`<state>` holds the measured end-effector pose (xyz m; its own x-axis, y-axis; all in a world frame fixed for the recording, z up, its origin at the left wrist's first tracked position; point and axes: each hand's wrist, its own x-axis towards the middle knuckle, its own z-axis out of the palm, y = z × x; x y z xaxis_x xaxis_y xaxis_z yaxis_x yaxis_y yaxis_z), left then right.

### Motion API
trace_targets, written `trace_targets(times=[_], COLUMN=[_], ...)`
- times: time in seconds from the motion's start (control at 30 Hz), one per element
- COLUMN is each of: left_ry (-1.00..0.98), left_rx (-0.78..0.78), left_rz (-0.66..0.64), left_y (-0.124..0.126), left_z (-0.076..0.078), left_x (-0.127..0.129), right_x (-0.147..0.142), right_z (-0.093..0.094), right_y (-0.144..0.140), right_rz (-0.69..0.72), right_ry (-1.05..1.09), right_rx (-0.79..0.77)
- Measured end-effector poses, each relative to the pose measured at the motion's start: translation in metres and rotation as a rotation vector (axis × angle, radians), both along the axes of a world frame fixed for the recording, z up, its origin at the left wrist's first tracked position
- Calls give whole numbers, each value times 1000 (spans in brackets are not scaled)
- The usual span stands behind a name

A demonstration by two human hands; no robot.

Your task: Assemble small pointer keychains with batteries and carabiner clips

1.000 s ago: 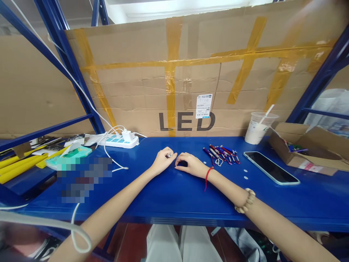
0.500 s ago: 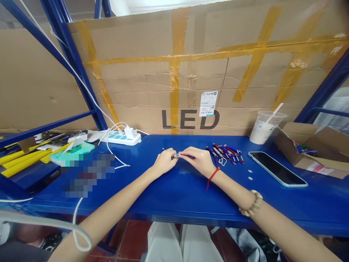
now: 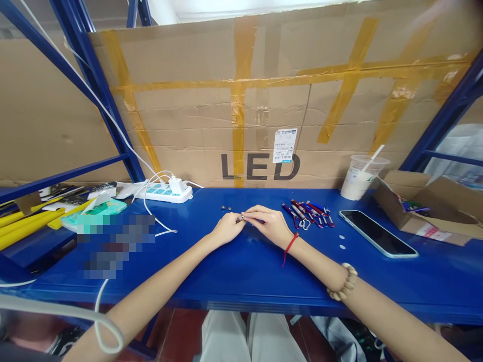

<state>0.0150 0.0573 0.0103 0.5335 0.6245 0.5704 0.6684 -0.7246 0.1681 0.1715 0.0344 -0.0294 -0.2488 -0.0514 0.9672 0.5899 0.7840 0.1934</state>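
In front of me over the blue table, my left hand (image 3: 228, 228) is closed around a small metallic tube (image 3: 239, 218), of which only the end shows. My right hand (image 3: 268, 223) meets it from the right, thumb and fingertips pinched at that end. The rest of the tube is hidden in the fingers. Just behind my left hand lie two tiny round metal pieces (image 3: 226, 208). To the right of my right hand is a pile of slim red, blue and silver keychain flashlights (image 3: 307, 213) with carabiner clips.
A phone (image 3: 377, 234), two small white discs (image 3: 341, 242), a drink cup with a straw (image 3: 358, 181) and an open cardboard box (image 3: 437, 226) are on the right. At left are a power strip (image 3: 162, 192), white cables and yellow tubes (image 3: 30, 223). A large cardboard sheet (image 3: 181, 130) stands behind.
The view has shifted slightly. My hands stay together at the tube, the right fingertips closer over its end. The tiny metal pieces behind my left hand show more clearly now.
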Motion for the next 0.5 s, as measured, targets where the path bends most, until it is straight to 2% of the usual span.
trace_targets(times=[0.23, 0.37, 0.5], left_ry=[-95, -59, -91], left_rx=[-119, -119, -89], left_rz=[-135, -128, -72], left_y=[3, 0, 1], left_z=[1, 1, 7], left_x=[0, 0, 1], right_x=[-1, -2, 0], right_z=[-2, -2, 2], right_y=[3, 1, -7], right_rz=[-7, -6, -12], right_ry=[-29, -19, 0], right_rx=[-81, -117, -237])
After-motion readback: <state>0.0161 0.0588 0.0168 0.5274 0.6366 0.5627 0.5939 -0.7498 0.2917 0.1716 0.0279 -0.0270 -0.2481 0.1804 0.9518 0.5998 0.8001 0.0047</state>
